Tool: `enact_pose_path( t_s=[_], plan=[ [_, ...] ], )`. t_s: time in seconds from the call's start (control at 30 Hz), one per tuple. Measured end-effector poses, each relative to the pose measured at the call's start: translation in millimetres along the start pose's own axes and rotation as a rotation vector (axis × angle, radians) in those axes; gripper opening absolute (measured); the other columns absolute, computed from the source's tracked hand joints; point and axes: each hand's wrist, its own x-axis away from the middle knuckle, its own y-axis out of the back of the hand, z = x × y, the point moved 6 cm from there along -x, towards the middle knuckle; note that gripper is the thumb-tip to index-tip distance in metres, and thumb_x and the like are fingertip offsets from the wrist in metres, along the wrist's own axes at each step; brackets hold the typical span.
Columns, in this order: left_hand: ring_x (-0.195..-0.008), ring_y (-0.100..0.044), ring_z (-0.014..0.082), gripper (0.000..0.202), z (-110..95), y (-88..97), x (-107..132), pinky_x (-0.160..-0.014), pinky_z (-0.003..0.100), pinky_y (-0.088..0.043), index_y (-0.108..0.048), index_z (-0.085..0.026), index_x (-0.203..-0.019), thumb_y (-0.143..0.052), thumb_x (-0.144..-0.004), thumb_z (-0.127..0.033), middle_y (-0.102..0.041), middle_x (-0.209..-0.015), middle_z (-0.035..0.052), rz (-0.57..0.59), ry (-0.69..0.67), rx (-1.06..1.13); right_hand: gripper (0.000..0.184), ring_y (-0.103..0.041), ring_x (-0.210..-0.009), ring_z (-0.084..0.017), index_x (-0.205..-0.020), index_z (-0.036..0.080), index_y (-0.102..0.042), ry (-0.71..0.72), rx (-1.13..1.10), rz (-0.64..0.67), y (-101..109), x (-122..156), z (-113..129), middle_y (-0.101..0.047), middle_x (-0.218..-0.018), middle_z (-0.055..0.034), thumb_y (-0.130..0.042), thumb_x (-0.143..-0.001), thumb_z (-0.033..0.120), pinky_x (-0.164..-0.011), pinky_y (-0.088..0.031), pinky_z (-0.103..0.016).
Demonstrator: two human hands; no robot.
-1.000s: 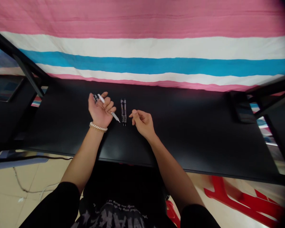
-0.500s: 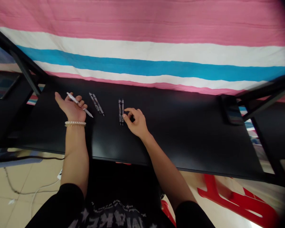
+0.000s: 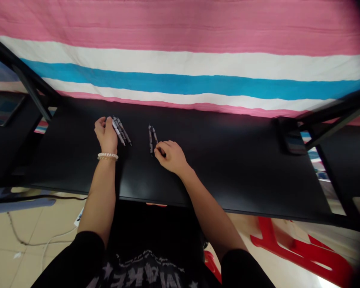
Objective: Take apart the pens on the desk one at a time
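On the black table, my left hand [image 3: 106, 135] is turned over with its fingers loosely curled and the thumb a little apart from them. Along the outer side of that thumb lies a white pen [image 3: 119, 133], close beside two dark grey pens [image 3: 124, 131]. Whether the thumb presses on the white pen is hard to see. My right hand [image 3: 171, 156] pinches the lower end of a grey pen [image 3: 155, 135], which slants away from another grey pen [image 3: 151, 140] lying to its left. The fingers hide the pinched end.
A dark phone-like slab [image 3: 291, 136] lies at the table's right end. Black frame bars [image 3: 31, 88] rise at both sides, and a striped cloth [image 3: 180, 84] hangs behind. A red stool [image 3: 300, 252] stands below on the right.
My left hand has turned over and moved right, and the white pen now lies beside the two grey pens. My right hand has closed on one grey pen and tilted it.
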Motion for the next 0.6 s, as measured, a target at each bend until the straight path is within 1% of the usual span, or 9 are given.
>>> enact_pose_path(
  t_s=[0.13,0.2,0.23,0.27,0.33,0.43,0.5,0.57,0.6],
  plan=[
    [-0.09,-0.064,0.0139,0.019,-10.7,-5.9,8.4,-0.083,0.024,-0.052,-0.059,-0.018,-0.097,-0.071,-0.084,-0.026,-0.062,-0.102,0.0051,-0.044,-0.14,0.037,0.004,-0.051,-0.069,-0.018,-0.086,0.02,-0.06,-0.042,0.008,-0.042,2.6,2.8,-9.5,-0.058,-0.071,-0.0018,-0.057,-0.085,0.021,-0.066,-0.037,-0.031],
    [-0.084,-0.065,0.0124,0.019,-19.3,-13.8,18.6,-0.077,0.022,-0.052,-0.059,-0.019,-0.095,-0.073,-0.082,-0.02,-0.063,-0.097,0.0031,0.008,-0.193,0.102,0.005,-0.051,-0.065,-0.016,-0.089,0.021,-0.06,-0.128,-0.059,-0.122,6.1,3.9,-19.5,-0.057,-0.069,-0.0005,-0.055,-0.086,0.021,-0.063,-0.039,-0.03],
    [-0.082,-0.066,0.0121,0.019,-22.8,-19.4,25.0,-0.074,0.022,-0.053,-0.059,-0.019,-0.094,-0.073,-0.081,-0.019,-0.064,-0.095,0.0022,0.058,-0.198,0.144,0.006,-0.052,-0.062,-0.015,-0.09,0.021,-0.06,-0.175,-0.122,-0.175,8.0,4.6,-24.5,-0.057,-0.069,0.0001,-0.055,-0.087,0.022,-0.062,-0.041,-0.029],
    [-0.08,-0.068,0.0121,0.02,-25.1,-26.2,32.0,-0.072,0.021,-0.053,-0.059,-0.02,-0.094,-0.074,-0.081,-0.019,-0.066,-0.093,0.0019,0.124,-0.18,0.186,0.007,-0.052,-0.061,-0.014,-0.092,0.021,-0.06,-0.218,-0.202,-0.227,9.5,5.4,-28.8,-0.058,-0.069,0.0005,-0.056,-0.088,0.025,-0.062,-0.043,-0.029],
    [-0.077,-0.071,0.0131,0.023,-25.2,-42.4,47.7,-0.069,0.022,-0.055,-0.062,-0.021,-0.097,-0.078,-0.081,-0.024,-0.07,-0.091,0.0026,0.293,-0.089,0.256,0.012,-0.056,-0.061,-0.013,-0.095,0.021,-0.062,-0.268,-0.379,-0.302,10.4,6.6,-33.0,-0.06,-0.072,0.0002,-0.058,-0.09,0.031,-0.061,-0.048,-0.029],
    [-0.078,-0.074,0.0162,0.036,-18.0,-64.3,71.1,-0.071,0.026,-0.059,-0.065,-0.02,-0.105,-0.082,-0.079,-0.037,-0.075,-0.091,0.0056,0.531,0.104,0.345,0.016,-0.06,-0.064,-0.013,-0.098,0.021,-0.067,-0.227,-0.53,-0.313,9.9,6.2,-25.5,-0.063,-0.079,-0.0011,-0.064,-0.088,0.034,-0.062,-0.052,-0.029],
    [-0.077,-0.075,0.0177,0.042,-12.3,-71.7,80.9,-0.07,0.028,-0.061,-0.066,-0.019,-0.106,-0.084,-0.076,-0.042,-0.077,-0.09,0.0072,0.61,0.209,0.388,0.016,-0.06,-0.065,-0.012,-0.096,0.021,-0.07,-0.151,-0.544,-0.306,11.3,5.4,-15.6,-0.063,-0.081,-0.001,-0.067,-0.088,0.034,-0.063,-0.054,-0.028],
    [-0.077,-0.075,0.0176,0.043,-9.0,-73.6,84.5,-0.069,0.028,-0.061,-0.068,-0.017,-0.103,-0.086,-0.074,-0.043,-0.077,-0.089,0.0077,0.633,0.271,0.419,0.016,-0.06,-0.065,-0.011,-0.094,0.021,-0.072,-0.104,-0.561,-0.324,13.1,5.2,-8.7,-0.062,-0.081,-0.0006,-0.07,-0.086,0.035,-0.063,-0.053,-0.027],
    [-0.077,-0.075,0.0172,0.042,-8.5,-73.6,84.8,-0.07,0.028,-0.06,-0.068,-0.017,-0.101,-0.087,-0.073,-0.041,-0.077,-0.09,0.0074,0.638,0.291,0.437,0.018,-0.06,-0.064,-0.011,-0.094,0.021,-0.072,-0.108,-0.594,-0.331,12.8,5.0,-7.7,-0.062,-0.081,-0.0003,-0.072,-0.085,0.036,-0.062,-0.054,-0.026]
  ],
)
